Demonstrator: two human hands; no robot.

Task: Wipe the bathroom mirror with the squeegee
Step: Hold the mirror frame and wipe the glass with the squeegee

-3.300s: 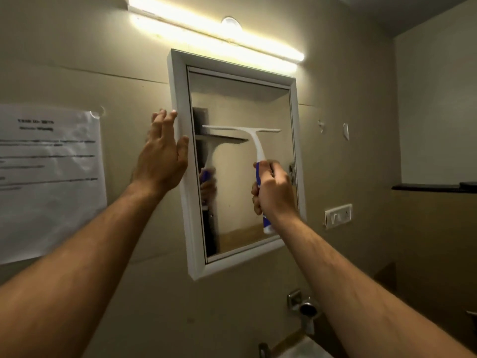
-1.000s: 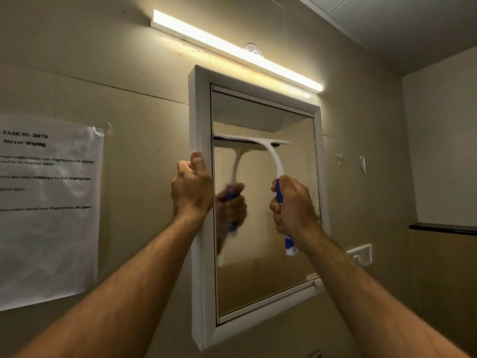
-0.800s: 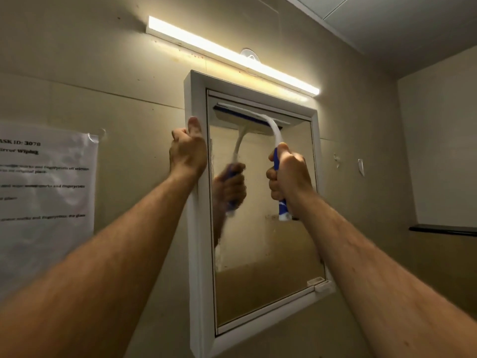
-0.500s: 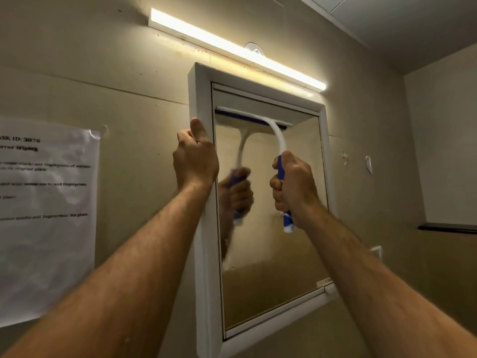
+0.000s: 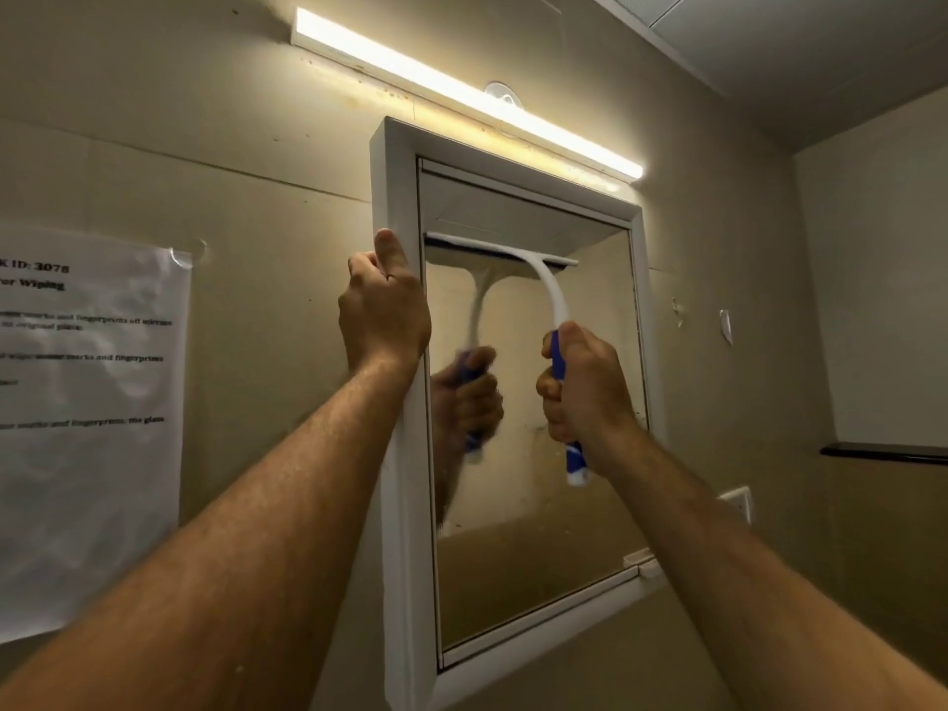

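A white-framed bathroom mirror [image 5: 533, 572] hangs on the beige wall ahead. My right hand [image 5: 585, 387] grips the blue-and-white handle of a white squeegee [image 5: 551, 295]. Its blade lies flat across the upper part of the glass, a little below the top edge. My left hand [image 5: 382, 310] holds the mirror's left frame edge, fingers curled round it and thumb pointing up. The glass reflects the squeegee and my right hand. Smears show on the lower glass.
A lit tube light [image 5: 461, 94] runs above the mirror. A printed paper sheet [image 5: 87, 428] is taped to the wall at left. A white switch plate [image 5: 738, 505] sits right of the mirror, and a dark ledge [image 5: 882, 451] runs along the right wall.
The squeegee blade rose to the mirror's top and has since come down a little. My left hand went from flat against the frame to gripping its edge.
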